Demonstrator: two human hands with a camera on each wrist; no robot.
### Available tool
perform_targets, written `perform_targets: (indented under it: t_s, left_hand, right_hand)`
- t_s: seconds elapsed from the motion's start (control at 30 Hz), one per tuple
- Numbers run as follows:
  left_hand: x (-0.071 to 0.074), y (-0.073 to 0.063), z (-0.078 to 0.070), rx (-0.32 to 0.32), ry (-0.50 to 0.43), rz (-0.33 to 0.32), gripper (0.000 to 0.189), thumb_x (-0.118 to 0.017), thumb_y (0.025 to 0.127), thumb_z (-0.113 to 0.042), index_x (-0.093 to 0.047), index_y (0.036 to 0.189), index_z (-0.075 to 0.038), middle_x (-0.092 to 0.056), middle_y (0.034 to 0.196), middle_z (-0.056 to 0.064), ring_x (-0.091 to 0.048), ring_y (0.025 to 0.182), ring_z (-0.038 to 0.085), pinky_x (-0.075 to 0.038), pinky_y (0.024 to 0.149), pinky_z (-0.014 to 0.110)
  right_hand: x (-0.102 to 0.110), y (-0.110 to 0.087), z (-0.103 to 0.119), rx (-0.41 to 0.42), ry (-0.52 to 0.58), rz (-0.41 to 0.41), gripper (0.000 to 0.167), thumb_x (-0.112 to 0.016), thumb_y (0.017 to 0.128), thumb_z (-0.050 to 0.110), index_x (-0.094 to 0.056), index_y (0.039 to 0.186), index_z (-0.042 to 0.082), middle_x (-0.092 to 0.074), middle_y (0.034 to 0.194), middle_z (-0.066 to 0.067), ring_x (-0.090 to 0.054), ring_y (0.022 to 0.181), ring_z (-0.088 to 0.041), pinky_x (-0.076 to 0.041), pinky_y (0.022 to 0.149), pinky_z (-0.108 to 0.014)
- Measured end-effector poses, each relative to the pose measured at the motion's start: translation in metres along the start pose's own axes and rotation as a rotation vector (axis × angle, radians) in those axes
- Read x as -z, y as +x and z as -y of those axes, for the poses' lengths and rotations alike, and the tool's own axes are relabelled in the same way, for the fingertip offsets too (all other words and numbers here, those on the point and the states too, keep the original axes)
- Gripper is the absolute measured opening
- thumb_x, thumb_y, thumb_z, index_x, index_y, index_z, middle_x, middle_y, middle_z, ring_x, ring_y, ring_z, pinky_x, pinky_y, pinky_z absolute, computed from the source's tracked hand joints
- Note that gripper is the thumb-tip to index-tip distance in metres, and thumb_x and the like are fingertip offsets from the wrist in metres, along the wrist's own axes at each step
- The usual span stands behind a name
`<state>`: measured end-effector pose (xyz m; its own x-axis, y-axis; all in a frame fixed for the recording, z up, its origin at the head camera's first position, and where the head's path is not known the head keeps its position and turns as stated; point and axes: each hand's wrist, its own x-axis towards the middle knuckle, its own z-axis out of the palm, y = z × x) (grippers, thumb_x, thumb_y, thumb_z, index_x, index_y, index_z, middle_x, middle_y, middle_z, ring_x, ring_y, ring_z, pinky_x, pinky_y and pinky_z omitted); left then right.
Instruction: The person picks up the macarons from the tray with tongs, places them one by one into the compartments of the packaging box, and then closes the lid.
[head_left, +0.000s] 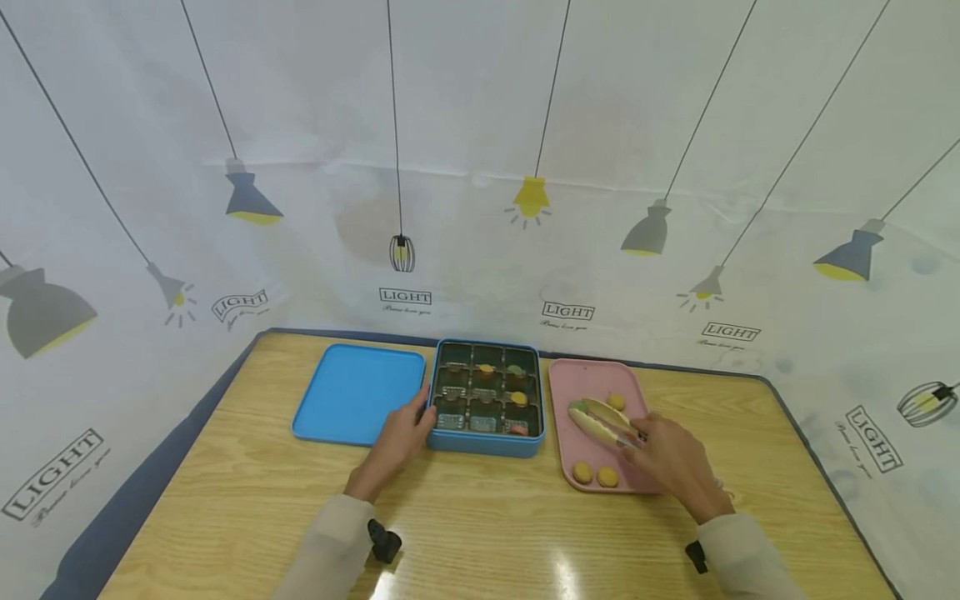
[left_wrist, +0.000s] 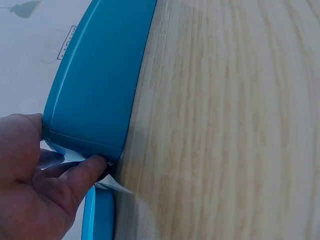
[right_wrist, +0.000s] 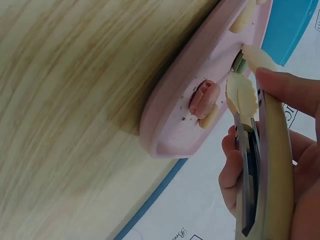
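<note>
My right hand (head_left: pixel 671 458) grips a pair of tongs (right_wrist: pixel 275 165) with pale yellow handles and tips. Between the tong tips is a green macaron (right_wrist: pixel 239 63), low over the pink tray (head_left: pixel 558 392). A pink macaron (right_wrist: pixel 205 99) lies near one end of that tray, hidden from the head view. Yellow macarons (head_left: pixel 582 472) also sit on the tray. My left hand (head_left: pixel 401 433) holds the front left corner of a blue box (head_left: pixel 487 444), fingers against its side. The box's dark divided insert has several compartments. Some contain macarons, among them a yellow one (head_left: pixel 518 398) and a green one (head_left: pixel 515 370).
A flat blue lid (head_left: pixel 360 392) lies left of the box. Everything stands on a wood-grain table (head_left: pixel 465 525). Behind the table's far edge hangs a pale cloth (head_left: pixel 465 167) printed with lamps. Small crumbs dot the tray.
</note>
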<state>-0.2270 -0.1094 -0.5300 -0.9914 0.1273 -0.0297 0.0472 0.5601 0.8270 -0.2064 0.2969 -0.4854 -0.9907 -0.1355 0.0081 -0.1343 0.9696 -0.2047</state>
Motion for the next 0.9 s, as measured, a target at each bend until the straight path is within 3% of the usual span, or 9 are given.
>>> perform_targets:
  t_s: [0.13,0.43,0.63,0.9]
  left_hand:
    - [0.000,0.000,0.000,0.007,0.005,-0.007,0.057,-0.043,0.106,-0.029,-0.026,0.158,-0.009,-0.042,0.054,-0.001,-0.034,0.045,0.013,-0.035,0.048,0.029]
    - [-0.001,0.000,-0.001,0.007,0.004,-0.009,0.057,-0.042,0.107,-0.029,-0.027,0.158,-0.009,-0.045,0.053,0.001,-0.036,0.044,0.013,-0.035,0.047,0.029]
    - [0.000,0.000,-0.001,0.014,0.013,-0.008,0.057,-0.042,0.107,-0.029,-0.027,0.157,-0.009,-0.043,0.054,0.000,-0.036,0.045,0.013,-0.035,0.048,0.029]
    - [0.000,0.001,-0.001,0.013,0.012,-0.004,0.058,-0.043,0.107,-0.028,-0.026,0.158,-0.009,-0.045,0.054,0.000,-0.037,0.045,0.012,-0.036,0.047,0.028]
  right_hand:
    - [-0.002,0.000,0.000,0.011,-0.014,-0.016,0.041,-0.076,0.083,0.028,-0.072,0.116,0.003,-0.066,0.097,-0.011,-0.055,0.071,-0.019,-0.044,0.056,-0.036]
    - [0.002,0.002,0.007,0.057,0.004,-0.104,0.046,-0.078,0.083,0.031,-0.072,0.120,0.004,-0.068,0.099,-0.011,-0.057,0.072,-0.018,-0.042,0.056,-0.035]
    - [0.008,0.007,0.021,0.071,0.021,-0.156,0.049,-0.080,0.081,0.030,-0.071,0.121,0.004,-0.066,0.090,-0.007,-0.053,0.067,-0.015,-0.043,0.056,-0.034]
    - [0.015,0.015,0.047,0.100,0.053,-0.178,0.053,-0.082,0.080,0.030,-0.069,0.124,0.002,-0.069,0.101,-0.010,-0.054,0.068,-0.014,-0.045,0.056,-0.034]
